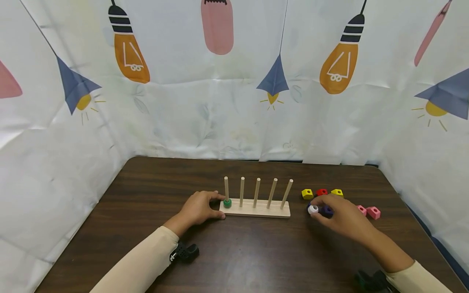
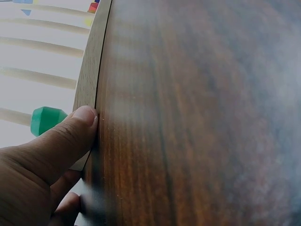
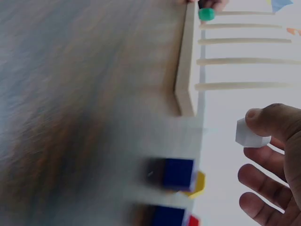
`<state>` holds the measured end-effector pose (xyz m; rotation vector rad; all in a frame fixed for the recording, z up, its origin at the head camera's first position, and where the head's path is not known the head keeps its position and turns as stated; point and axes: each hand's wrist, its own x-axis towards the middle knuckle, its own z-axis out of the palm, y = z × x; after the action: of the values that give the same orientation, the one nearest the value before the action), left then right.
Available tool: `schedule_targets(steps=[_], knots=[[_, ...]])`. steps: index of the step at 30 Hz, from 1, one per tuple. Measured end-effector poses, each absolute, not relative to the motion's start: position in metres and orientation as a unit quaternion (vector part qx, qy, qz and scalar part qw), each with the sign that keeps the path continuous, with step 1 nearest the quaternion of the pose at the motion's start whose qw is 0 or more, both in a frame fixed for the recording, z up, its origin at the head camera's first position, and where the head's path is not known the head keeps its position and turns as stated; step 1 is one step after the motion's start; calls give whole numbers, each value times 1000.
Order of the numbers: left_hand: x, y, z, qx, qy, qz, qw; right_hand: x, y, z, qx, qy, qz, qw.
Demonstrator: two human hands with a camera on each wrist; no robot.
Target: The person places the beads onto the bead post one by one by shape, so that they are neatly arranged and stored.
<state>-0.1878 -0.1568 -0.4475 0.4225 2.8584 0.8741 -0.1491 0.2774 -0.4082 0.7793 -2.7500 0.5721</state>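
Observation:
A pale wooden peg board [image 1: 265, 213] with a row of several upright pegs lies at mid-table. My left hand [image 1: 199, 208] grips its left end, thumb along the front edge and fingers behind. A green bead [image 1: 227, 203] sits low on the leftmost peg, close to that hand. To the right of the board, my right hand [image 1: 344, 215] pinches a white bead [image 3: 250, 135] between thumb and index finger, the other fingers loosely curled. In the right wrist view, the bead is lifted off the table. Dark blue cubes [image 3: 178, 173] lie near this hand, partly hidden by it in the head view.
Behind the right hand lie yellow cubes [image 1: 307, 194] and a red cube [image 1: 322, 191]. Pink cubes [image 1: 373, 212] lie to its right. The dark wooden table [image 1: 256, 252] backs onto a white printed curtain [image 1: 220, 122].

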Motion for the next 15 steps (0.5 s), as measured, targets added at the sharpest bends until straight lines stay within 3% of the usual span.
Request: schedule_targets(steps=[15], knots=[[-186, -157, -445, 140, 945, 290, 59, -159, 255, -376, 276, -928, 210, 134]])
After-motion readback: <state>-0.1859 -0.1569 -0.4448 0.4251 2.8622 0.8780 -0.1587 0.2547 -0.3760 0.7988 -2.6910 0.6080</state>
